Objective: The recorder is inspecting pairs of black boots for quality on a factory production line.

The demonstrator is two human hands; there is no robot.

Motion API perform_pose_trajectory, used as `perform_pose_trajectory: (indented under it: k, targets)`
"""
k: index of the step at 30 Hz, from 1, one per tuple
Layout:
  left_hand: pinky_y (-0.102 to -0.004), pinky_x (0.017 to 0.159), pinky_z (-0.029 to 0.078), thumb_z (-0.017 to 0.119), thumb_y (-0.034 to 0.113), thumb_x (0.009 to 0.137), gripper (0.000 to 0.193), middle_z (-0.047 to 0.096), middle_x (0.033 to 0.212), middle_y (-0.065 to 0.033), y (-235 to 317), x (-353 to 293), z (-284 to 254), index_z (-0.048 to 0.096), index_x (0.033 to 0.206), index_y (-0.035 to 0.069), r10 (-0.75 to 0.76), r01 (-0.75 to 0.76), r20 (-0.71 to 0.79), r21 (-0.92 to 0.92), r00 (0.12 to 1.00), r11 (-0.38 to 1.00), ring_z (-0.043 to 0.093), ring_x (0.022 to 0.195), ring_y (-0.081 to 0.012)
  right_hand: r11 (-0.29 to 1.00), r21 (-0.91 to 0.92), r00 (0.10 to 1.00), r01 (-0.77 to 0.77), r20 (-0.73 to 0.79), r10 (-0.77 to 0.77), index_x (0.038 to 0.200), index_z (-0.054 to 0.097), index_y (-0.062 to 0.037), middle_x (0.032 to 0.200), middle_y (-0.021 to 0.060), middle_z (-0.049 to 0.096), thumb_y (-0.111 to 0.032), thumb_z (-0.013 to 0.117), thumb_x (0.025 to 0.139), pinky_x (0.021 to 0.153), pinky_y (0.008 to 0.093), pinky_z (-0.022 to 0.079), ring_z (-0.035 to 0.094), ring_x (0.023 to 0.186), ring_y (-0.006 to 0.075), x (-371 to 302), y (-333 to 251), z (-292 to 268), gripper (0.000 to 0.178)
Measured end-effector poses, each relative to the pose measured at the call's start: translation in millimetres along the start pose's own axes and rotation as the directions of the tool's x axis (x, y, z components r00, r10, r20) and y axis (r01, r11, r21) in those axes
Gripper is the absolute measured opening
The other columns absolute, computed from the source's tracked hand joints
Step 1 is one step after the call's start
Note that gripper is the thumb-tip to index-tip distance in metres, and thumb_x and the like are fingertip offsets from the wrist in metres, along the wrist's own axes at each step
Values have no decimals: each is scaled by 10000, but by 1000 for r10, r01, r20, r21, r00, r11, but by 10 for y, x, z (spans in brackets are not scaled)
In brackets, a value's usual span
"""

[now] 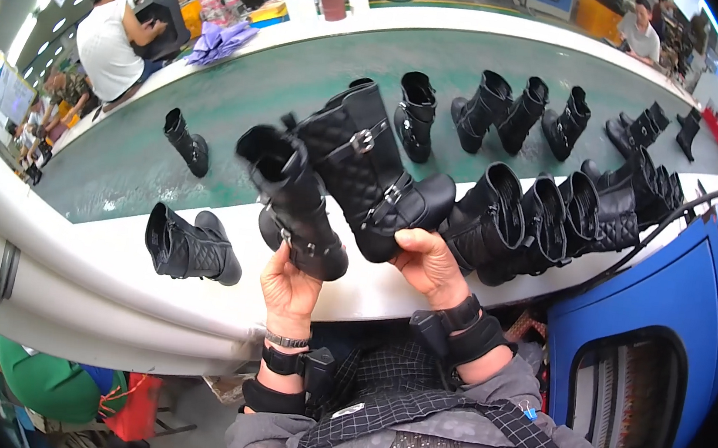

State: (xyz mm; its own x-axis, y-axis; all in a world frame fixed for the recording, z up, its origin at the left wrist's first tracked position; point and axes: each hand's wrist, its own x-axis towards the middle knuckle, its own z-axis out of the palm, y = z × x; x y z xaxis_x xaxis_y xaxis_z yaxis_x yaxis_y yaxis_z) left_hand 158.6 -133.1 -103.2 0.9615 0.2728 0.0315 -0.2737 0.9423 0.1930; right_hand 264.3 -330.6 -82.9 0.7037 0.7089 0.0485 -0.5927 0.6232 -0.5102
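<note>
Two black buckled boots are held up in front of me over the white bench edge. My left hand [291, 287] grips the left boot [297, 213] low down by its sole, the boot's opening tipped up and away. With thumb on top, my right hand [433, 268] holds the right boot [365, 168] at its toe end; this one has a quilted shaft and silver buckles, and leans to the left. The fingers under both boots are partly hidden. Just right of my right hand stands a row of black boots [491, 216] on the white ledge.
A single boot [192, 244] lies on the white ledge [119, 260] at left. Beyond runs a green conveyor belt [242, 85] carrying several boots, one at its left [186, 143]. A blue machine [647, 315] stands close at right. Co-workers sit across the belt.
</note>
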Motion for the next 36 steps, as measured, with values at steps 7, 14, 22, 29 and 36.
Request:
perform_pose_trajectory:
  k: [7, 14, 22, 29, 36]
  targets:
    - [-549, 983, 477, 693, 123, 816, 483, 589, 1221, -142, -69, 154, 149, 513, 1257, 47, 257, -237, -248, 108, 934, 966, 577, 1132, -325, 991, -24, 983, 132, -123, -134, 1118, 605, -6, 1069, 107, 656, -113, 670, 833, 929, 383, 534, 651, 982, 214, 239, 201, 149, 311]
    - [-481, 935, 527, 704, 152, 825, 459, 602, 1176, -110, -76, 200, 105, 518, 1230, 43, 281, -259, -295, 111, 913, 959, 598, 1088, -275, 974, -103, 960, 203, -177, -219, 1121, 596, 7, 1043, 104, 663, -120, 664, 842, 889, 374, 556, 659, 961, 208, 274, 301, 198, 314]
    - [-486, 941, 524, 706, 159, 824, 470, 600, 1168, -113, -126, 206, 94, 510, 1234, 42, 297, -272, -320, 121, 900, 955, 596, 1090, -275, 968, -148, 952, 202, -203, -229, 1147, 594, -29, 1055, 75, 657, -97, 667, 837, 868, 351, 554, 656, 960, 189, 304, 330, 225, 325]
    - [-478, 949, 519, 697, 176, 832, 454, 601, 1155, -115, -153, 212, 48, 514, 1226, 41, 283, -256, -325, 125, 902, 959, 591, 1095, -271, 965, -152, 952, 216, -188, -243, 1139, 597, -13, 1059, 85, 658, -98, 649, 844, 891, 362, 539, 649, 970, 194, 329, 383, 128, 311]
    - [-489, 961, 503, 647, 204, 876, 397, 618, 1168, -102, -176, 219, 17, 534, 1228, 57, 296, -269, -269, 135, 916, 954, 605, 1085, -270, 953, -181, 952, 242, -145, -270, 1203, 562, -7, 1134, 93, 637, -109, 618, 852, 936, 381, 511, 629, 1035, 215, 344, 419, 112, 370]
